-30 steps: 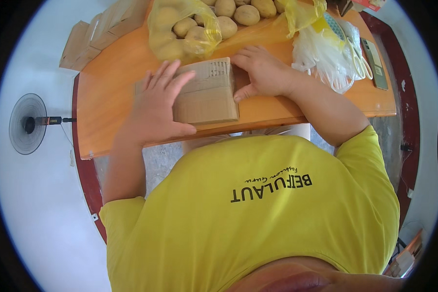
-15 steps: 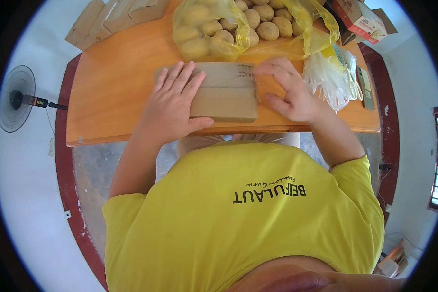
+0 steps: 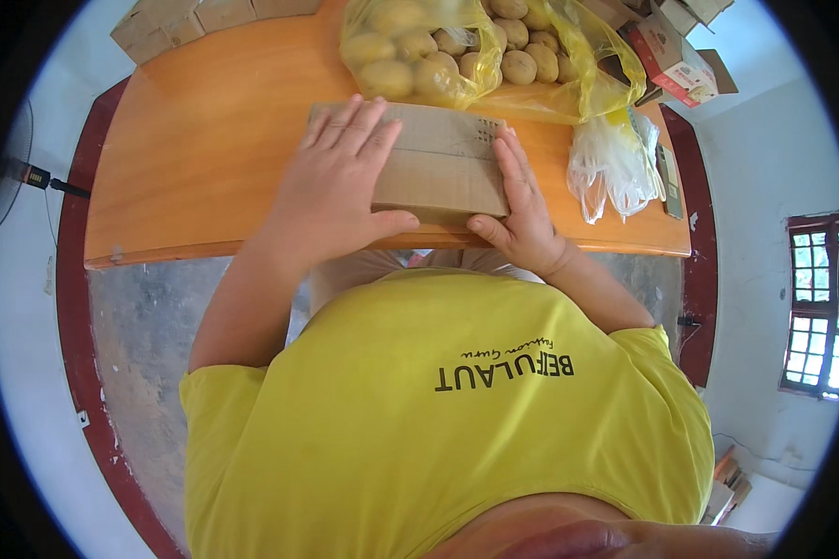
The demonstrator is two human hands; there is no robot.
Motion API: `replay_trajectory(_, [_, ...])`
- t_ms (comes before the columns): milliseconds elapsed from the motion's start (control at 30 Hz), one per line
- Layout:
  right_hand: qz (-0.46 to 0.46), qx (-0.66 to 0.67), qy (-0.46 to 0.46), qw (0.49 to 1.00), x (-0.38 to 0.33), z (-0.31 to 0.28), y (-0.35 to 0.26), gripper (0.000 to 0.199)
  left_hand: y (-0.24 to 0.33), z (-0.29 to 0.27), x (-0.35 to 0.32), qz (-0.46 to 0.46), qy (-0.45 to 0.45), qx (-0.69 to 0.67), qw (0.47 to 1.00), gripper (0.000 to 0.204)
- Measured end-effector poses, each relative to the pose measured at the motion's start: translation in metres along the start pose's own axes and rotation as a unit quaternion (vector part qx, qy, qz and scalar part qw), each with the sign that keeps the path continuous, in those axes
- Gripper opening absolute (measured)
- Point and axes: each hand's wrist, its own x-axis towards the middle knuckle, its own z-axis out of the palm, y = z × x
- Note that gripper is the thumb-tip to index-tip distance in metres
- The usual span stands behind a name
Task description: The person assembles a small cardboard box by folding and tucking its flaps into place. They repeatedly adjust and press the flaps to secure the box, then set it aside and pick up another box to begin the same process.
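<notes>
A closed brown cardboard box (image 3: 447, 158) lies flat near the front edge of the orange wooden table (image 3: 196, 149). My left hand (image 3: 331, 191) rests flat across its left part, fingers stretched toward the far edge and thumb pointing right along the near side. At the right end, my right hand (image 3: 529, 210) touches the box with straight fingers along that side. Its thumb is held apart, at the near right corner. Beyond the box sits a yellow translucent plastic bag (image 3: 555, 110) with several potatoes (image 3: 518, 66) in it.
To the right are bunched clear plastic bags (image 3: 611, 168) and a flat, phone-like object (image 3: 668, 182). A red and white carton (image 3: 673, 67) stands at the far right. Several cardboard boxes (image 3: 224, 11) line the far left. A fan (image 3: 33, 175) is beyond the table's left end.
My right hand has come from beside the box onto its right end, its fingers straightening along that side. My left hand stays on the box. The whole view has shifted a little.
</notes>
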Motion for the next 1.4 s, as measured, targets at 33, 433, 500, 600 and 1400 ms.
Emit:
replay_trajectory(33, [0.017, 0.013, 0.017, 1.0, -0.005, 0.004, -0.001, 0.098, -0.003, -0.004, -0.003, -0.02, -0.004, -0.006, 1.0, 0.091])
replay_trajectory(433, [0.107, 0.065, -0.001, 0.992, -0.018, 0.02, 0.001, 0.105, -0.034, 0.042, -0.03, -0.122, 0.158, -0.649, 0.734, 0.086])
replay_trajectory(500, [0.087, 0.059, -0.004, 0.994, -0.013, 0.019, 0.011, 0.104, -0.028, 0.044, -0.03, -0.114, 0.185, -0.666, 0.713, 0.082])
replay_trajectory(600, [0.091, 0.148, -0.05, 0.984, 0.002, 0.009, 0.033, 0.097, -0.019, 0.048, -0.034, -0.129, 0.177, -0.641, 0.736, 0.082])
replay_trajectory(1400, [0.02, -0.073, -0.068, 0.995, 0.008, -0.002, 0.054, 0.086, -0.041, 0.059, -0.043, -0.129, 0.091, -0.516, 0.842, 0.084])
